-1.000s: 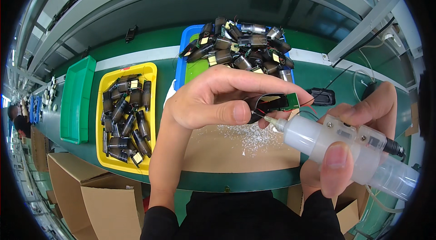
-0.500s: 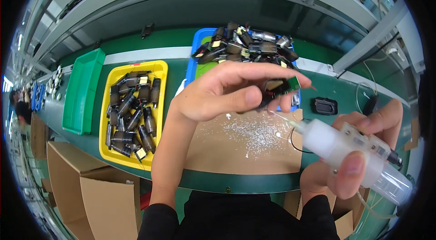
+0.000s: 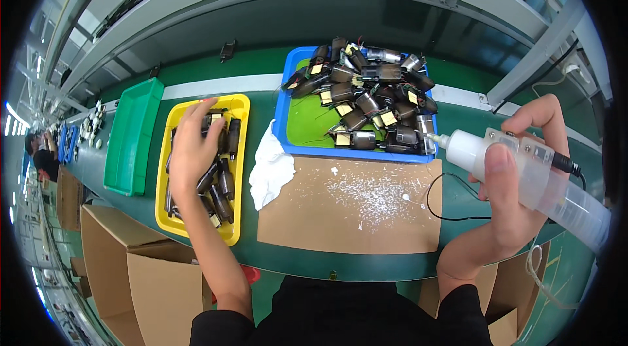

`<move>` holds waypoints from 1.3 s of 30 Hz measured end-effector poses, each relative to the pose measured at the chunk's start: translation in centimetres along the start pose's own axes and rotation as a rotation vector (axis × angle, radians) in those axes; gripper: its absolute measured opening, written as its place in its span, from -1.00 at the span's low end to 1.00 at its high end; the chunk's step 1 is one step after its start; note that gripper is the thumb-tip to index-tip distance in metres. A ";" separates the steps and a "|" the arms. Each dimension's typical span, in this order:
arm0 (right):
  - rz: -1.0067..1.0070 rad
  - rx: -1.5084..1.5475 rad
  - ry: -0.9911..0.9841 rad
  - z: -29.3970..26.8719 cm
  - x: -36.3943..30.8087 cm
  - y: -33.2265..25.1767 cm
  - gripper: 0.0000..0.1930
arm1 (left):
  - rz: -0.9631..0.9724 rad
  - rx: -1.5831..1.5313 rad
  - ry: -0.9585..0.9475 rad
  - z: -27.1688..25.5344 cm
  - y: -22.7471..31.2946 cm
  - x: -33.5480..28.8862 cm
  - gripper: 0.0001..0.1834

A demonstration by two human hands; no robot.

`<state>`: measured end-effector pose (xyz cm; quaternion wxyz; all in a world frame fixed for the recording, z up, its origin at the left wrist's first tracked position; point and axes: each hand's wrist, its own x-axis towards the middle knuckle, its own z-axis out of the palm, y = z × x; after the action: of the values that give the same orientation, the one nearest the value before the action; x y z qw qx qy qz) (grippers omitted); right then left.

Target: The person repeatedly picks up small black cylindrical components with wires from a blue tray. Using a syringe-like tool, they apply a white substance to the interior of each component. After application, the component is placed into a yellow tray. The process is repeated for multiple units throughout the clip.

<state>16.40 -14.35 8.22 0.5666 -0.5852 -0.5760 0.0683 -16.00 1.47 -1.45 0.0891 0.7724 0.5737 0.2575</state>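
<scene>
- Right grip (image 3: 505, 195): closed around a translucent syringe-like dispenser (image 3: 533, 179), thumb pressed along the near side and fingers behind. The barrel is held tilted, nozzle (image 3: 439, 141) pointing left, presumably so the tip stays in sight and under control.
- Left grip (image 3: 193, 153): fingers bent over the upper part of the yellow tray (image 3: 244, 143), thumb a little apart from them. I cannot tell whether it pinches anything, as the hand hides what is beneath.
- Dark cylindrical parts (image 3: 224, 179): lying loosely inside the yellow tray, below and beside the left grip. More are heaped in the blue tray (image 3: 353, 153), mostly to the middle and right, while a green base (image 3: 304, 123) shows at its left.
- Cardboard sheet (image 3: 307, 215): flat in front of the blue tray and strewn with white specks (image 3: 376, 199), probably placed to protect the bench (image 3: 265, 100).
- Edges and room: the nozzle is close to the blue tray's right rim, so a leftward swing would need care. The left forearm crosses the yellow tray's near rim. A white cloth (image 3: 270, 169) takes up part of the gap between the trays; a black cable (image 3: 451, 218) loops over the sheet's right edge. Above the sheet there is room for both hands.
</scene>
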 end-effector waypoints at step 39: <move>-0.035 0.035 0.275 -3.1 1.1 1.3 -0.68 | 0.088 0.172 -0.558 21.9 10.7 26.2 -0.49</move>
<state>19.81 -14.96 8.95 0.6514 -0.5691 -0.5015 -0.0125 9.43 25.85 -7.76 0.1664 0.8422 0.5127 -0.0105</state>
